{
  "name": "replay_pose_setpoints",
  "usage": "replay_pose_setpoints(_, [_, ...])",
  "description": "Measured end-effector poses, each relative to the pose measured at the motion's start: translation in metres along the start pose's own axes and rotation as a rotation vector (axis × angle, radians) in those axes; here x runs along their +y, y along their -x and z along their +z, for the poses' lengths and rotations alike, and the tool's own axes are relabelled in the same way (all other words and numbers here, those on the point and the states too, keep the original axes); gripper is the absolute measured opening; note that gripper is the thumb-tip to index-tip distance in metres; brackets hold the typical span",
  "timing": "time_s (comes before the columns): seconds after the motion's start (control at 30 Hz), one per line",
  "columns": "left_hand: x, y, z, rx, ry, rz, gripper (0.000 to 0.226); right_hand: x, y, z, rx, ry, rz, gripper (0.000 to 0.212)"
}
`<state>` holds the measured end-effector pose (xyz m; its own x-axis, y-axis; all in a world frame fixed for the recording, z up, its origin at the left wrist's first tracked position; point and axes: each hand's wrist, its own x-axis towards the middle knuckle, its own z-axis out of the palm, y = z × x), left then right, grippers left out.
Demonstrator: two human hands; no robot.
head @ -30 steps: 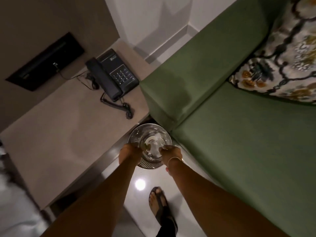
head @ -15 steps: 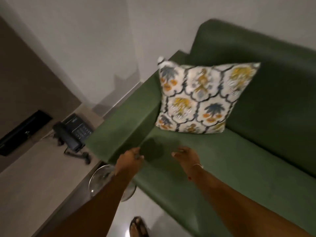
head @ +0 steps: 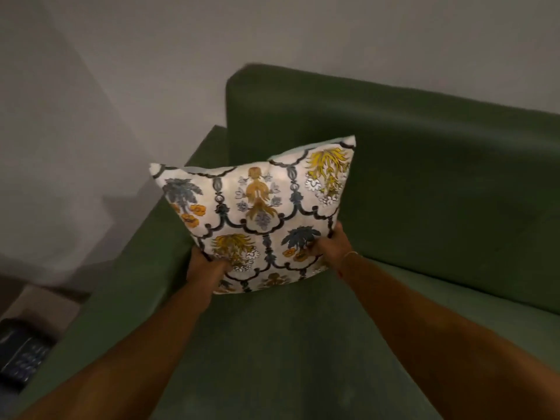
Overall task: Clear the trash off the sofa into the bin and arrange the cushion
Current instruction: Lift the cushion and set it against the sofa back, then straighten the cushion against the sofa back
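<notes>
Both hands grip the patterned cushion (head: pixel 257 219) at its lower corners, left hand (head: pixel 206 268) at the lower-left and right hand (head: pixel 331 248) at the lower-right, fingers (head: pixel 338 230) curled shut round the edges; cushion stands upright on the seat in the corner of the green sofa (head: pixel 424 177), near the armrest, tilted a bit. No trash visible on the seat, so the step in hand looks like cushion arranging. To do it well: keep an even two-hand hold, square the bottom edge on the seat, lean it back flush against the backrest, then let go gently so it doesn't flop forward.
</notes>
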<state>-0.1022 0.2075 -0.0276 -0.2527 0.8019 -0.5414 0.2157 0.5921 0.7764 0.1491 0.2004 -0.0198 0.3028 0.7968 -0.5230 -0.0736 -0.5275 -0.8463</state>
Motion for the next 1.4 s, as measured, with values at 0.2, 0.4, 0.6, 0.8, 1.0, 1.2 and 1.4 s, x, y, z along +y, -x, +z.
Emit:
replay_pose_setpoints(0.2, [0.009, 0.019, 0.034, 0.011, 0.035, 0.112, 0.078, 0.027, 0.04, -0.037, 0.155, -0.151, -0.097, 0.07])
replay_pose_setpoints(0.4, [0.039, 0.041, 0.105, -0.24, -0.027, 0.14, 0.073, 0.043, 0.064, -0.11, 0.363, -0.311, -0.094, 0.068])
replay_pose_setpoints(0.6, [0.031, 0.049, 0.12, -0.196, -0.179, 0.158, 0.074, 0.058, 0.045, -0.127, 0.237, -0.235, -0.1, 0.083])
replay_pose_setpoints(0.8, [0.023, 0.132, 0.154, -0.283, -0.358, -0.244, 0.024, 0.088, 0.075, -0.181, 0.278, -0.235, -0.001, 0.095])
replay_pose_setpoints(1.0, [-0.001, 0.257, 0.336, -0.726, -0.45, 0.082, 0.031, 0.144, 0.151, -0.339, 0.573, -0.367, 0.07, 0.087])
replay_pose_setpoints(1.2, [-0.01, 0.37, 0.541, -0.895, -0.769, 0.483, 0.089, 0.205, 0.238, -0.549, 1.006, -0.36, 0.124, 0.094])
replay_pose_setpoints(1.4, [0.015, 0.431, 0.673, -0.911, -0.806, 0.5, 0.095, 0.234, 0.265, -0.681, 1.117, -0.565, -0.005, 0.108])
